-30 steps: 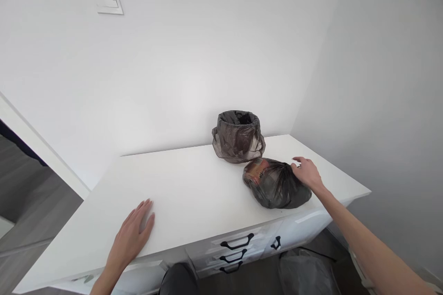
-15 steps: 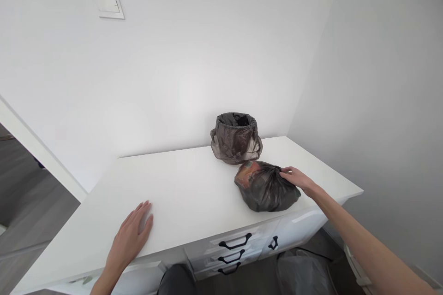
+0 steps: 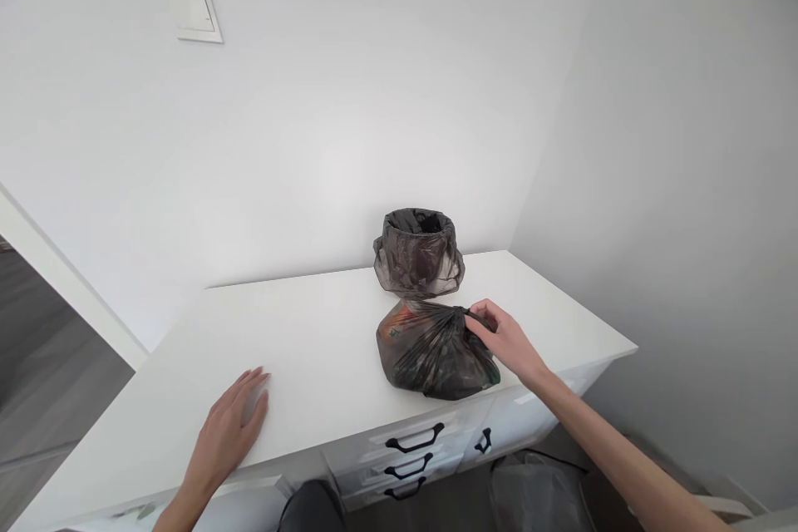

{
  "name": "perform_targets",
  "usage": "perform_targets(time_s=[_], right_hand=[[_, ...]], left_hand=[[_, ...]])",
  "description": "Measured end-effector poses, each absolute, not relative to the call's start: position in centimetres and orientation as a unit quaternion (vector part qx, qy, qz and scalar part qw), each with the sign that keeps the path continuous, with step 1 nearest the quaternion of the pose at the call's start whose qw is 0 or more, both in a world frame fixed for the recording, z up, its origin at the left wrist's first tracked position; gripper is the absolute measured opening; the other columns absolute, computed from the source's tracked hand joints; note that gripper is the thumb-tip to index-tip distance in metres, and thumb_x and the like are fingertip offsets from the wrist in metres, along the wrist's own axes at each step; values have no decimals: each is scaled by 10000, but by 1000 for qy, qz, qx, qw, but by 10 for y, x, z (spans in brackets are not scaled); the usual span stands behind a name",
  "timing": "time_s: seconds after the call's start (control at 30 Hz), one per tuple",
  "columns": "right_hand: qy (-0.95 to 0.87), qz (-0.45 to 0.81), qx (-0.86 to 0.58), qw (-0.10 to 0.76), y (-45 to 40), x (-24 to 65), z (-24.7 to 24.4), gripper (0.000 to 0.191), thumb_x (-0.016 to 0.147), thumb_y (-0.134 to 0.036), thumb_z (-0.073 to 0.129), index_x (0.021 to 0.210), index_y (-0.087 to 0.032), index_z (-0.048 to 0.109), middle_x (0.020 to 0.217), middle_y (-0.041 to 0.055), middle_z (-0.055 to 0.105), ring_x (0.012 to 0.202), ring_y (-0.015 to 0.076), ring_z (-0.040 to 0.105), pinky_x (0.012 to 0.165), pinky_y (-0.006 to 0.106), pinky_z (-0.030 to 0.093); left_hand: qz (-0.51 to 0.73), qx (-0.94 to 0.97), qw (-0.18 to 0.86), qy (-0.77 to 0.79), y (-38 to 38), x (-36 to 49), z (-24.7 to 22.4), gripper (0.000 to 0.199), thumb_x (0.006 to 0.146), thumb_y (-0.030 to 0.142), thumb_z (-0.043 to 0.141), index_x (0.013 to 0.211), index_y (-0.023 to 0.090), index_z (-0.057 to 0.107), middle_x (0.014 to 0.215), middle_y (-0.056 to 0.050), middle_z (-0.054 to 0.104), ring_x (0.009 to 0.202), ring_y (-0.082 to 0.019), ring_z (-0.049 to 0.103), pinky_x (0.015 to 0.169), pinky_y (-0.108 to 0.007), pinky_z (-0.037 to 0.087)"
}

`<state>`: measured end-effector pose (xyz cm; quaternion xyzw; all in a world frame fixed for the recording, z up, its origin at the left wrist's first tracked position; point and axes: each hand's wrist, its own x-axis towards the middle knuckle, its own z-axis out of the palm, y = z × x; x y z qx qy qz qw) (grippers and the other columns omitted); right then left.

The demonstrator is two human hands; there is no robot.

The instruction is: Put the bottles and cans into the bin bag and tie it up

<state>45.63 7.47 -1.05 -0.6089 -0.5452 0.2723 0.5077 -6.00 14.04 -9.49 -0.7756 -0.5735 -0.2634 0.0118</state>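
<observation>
A filled, tied black garbage bag (image 3: 430, 357) sits near the front edge of the white dresser top (image 3: 299, 349); orange and green show faintly through its thin plastic. My right hand (image 3: 502, 337) pinches the gathered neck of this bag between thumb and fingers. To the left, my left hand (image 3: 230, 424) rests flat on the dresser top, fingers stretched out and holding nothing. Behind the tied bag stands a small bin lined with a black bag (image 3: 417, 262), its liner folded over the rim and hanging loosely outside.
Black-handled drawers (image 3: 415, 453) front the dresser. Below on the floor is a container with a clear plastic liner (image 3: 539, 495). White walls meet behind the dresser's right side, and a light switch (image 3: 198, 17) is on the back wall. A doorway opens at left.
My right hand has shifted the tied bag leftward and slightly toward me, and the bag has turned a little. My left hand stays flat on the dresser. The view has tilted slightly.
</observation>
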Motion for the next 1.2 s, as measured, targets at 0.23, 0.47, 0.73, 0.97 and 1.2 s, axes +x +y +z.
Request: perform_targets(time_s=[0.23,0.47,0.73,0.97,1.2], right_hand=[[-545,314,-572,527,52,414,-11,341,911,-567,667,899,-234,596,860,-7,621,786,167,575,744,278,455],[-537,426,-537,492,28,359,-18,379,927,-602,630,979,-227,638,829,6,664,777,181,624,704,281,497],[-567,409,-548,460,9,355,-4,418,959,-616,539,1068,-242,691,863,38,711,758,207,665,680,317,542],[-609,352,-553,446,18,367,-14,325,999,-433,513,1262,-256,585,1046,58,705,713,183,708,713,335,564],[-708,216,-589,323,32,355,-38,406,839,-145,582,1227,-265,589,1093,37,711,697,187,670,729,359,530]], left_hand=[[-375,-814,-8,-443,105,28,-33,306,1040,434,437,1189,287,660,1198,-74,749,1119,-259,718,980,-425,592],[-358,-877,-59,-316,70,134,24,342,1039,315,492,1374,301,557,1331,-80,678,1266,-249,626,1062,-423,539],[-223,-925,-48,-303,95,152,12,400,904,188,694,1281,281,600,1280,-62,700,1321,-306,547,1099,-522,470],[-206,-928,-33,-310,88,148,20,573,853,81,661,1378,274,535,1243,-71,687,1227,-304,581,1045,-497,479],[-200,-928,16,-314,90,147,16,387,903,70,567,1243,250,612,1095,-47,723,1085,-279,622,1013,-482,460]])
